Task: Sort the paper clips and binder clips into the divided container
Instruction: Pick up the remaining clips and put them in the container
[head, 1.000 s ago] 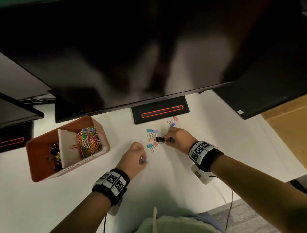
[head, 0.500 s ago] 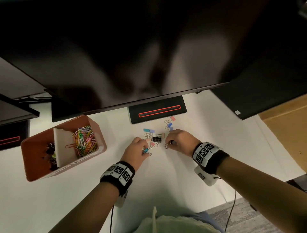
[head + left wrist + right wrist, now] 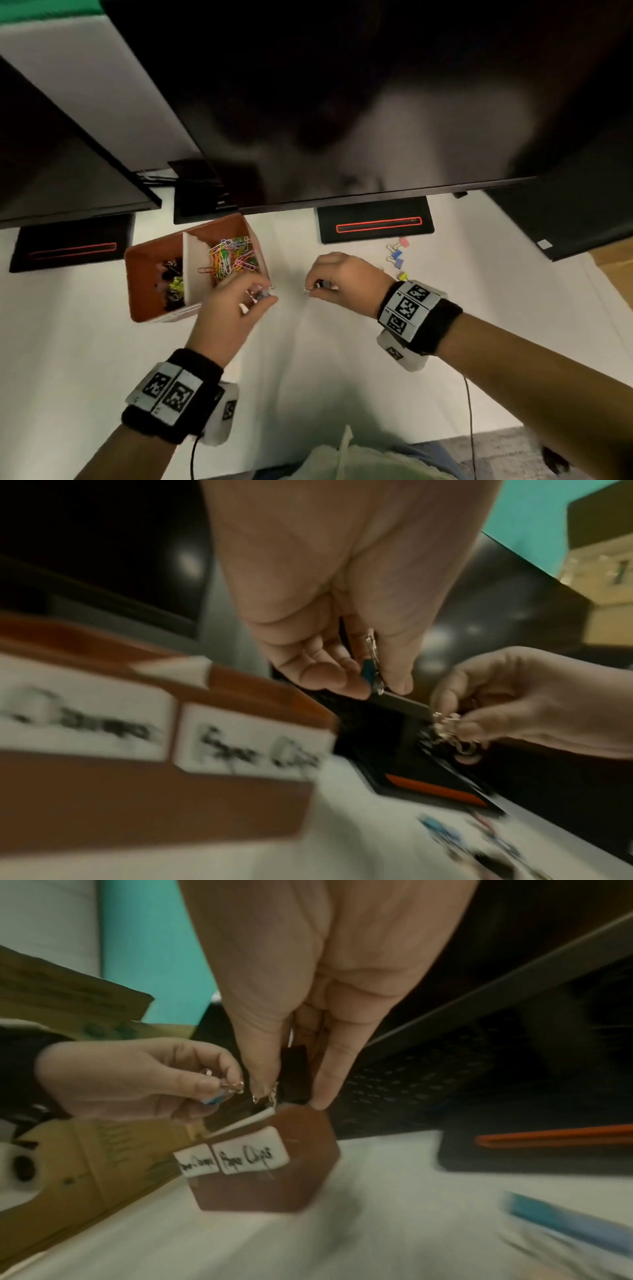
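Note:
The orange-brown divided container (image 3: 144, 301) stands on the white table; its left compartment holds black and yellow binder clips (image 3: 173, 284), its right compartment coloured paper clips (image 3: 233, 258). My left hand (image 3: 263, 296) hovers at the container's near right corner and pinches a blue binder clip (image 3: 369, 669). Just to its right, my right hand (image 3: 317, 287) pinches a black binder clip (image 3: 294, 1066) by thumb and forefinger. Pink, blue and yellow binder clips (image 3: 397, 257) lie loose on the table behind my right wrist.
A large dark monitor (image 3: 342, 102) overhangs the table's far side, with its black stand base (image 3: 375, 224) behind the hands. A second stand base (image 3: 72, 246) sits at far left. The container's front carries white handwritten labels (image 3: 250, 1156).
Both hands have lifted off the clip pile and moved left to the container, each carrying a binder clip. The view has shifted with them.

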Motion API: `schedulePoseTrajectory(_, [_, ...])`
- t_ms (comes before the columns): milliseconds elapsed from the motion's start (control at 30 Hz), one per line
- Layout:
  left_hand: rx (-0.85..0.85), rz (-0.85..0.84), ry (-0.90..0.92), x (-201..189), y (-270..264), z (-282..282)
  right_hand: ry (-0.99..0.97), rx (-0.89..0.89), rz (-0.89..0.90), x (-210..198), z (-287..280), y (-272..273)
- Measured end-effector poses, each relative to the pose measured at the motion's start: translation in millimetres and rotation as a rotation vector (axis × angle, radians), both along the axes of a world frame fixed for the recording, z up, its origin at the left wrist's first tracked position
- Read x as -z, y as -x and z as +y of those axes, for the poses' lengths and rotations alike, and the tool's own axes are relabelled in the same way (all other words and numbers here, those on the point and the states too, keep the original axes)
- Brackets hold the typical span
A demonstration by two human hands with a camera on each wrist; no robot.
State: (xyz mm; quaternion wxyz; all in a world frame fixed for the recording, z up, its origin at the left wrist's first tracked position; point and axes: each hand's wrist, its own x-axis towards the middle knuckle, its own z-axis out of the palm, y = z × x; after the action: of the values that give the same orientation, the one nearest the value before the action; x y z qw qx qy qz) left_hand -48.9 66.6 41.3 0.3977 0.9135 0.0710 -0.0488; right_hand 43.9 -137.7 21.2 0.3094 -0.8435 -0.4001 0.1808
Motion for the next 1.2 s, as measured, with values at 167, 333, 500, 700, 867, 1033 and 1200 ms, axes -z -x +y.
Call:
schedulePoseTrajectory(167, [-0.393,-0.024,0.047,-21.5,13.1,96.1,-0.088,-0.136,-0.065,-28.3,110.6,6.5])
schedulePoseTrajectory(333, [-0.462,0.109,0.125,-28.4,14.1,136.5,-0.044,-0.121,-0.008,-47.0,203.2,13.3])
schedulePoseTrajectory(500, [-0.41,0.045,0.14,-41.9,21.9,142.7,-0.052,-0.038,0.069,-37.7,215.2,18.1])
schedulePoseTrajectory(700, [-0.163,-0.098,0.101,-43.8,20.0,98.9,0.052,0.069,-0.023,-12.2,113.2,15.2])
schedulePoseTrajectory(867, [0.116,-0.056,0.117,-16.4,-1.9,23.7,0.348,0.323,0.009,12.6,-2.7,6.3])
schedulePoseTrajectory(1033, [0.35,-0.023,0.018,17.6,-34.7,-54.0,0.618,0.483,0.129,26.1,-88.1,3.9])
schedulePoseTrajectory(1200, [0.472,0.1,-0.117,52.3,-72.3,-109.2,0.574,0.479,0.194,44.2,-112.3,-0.7])
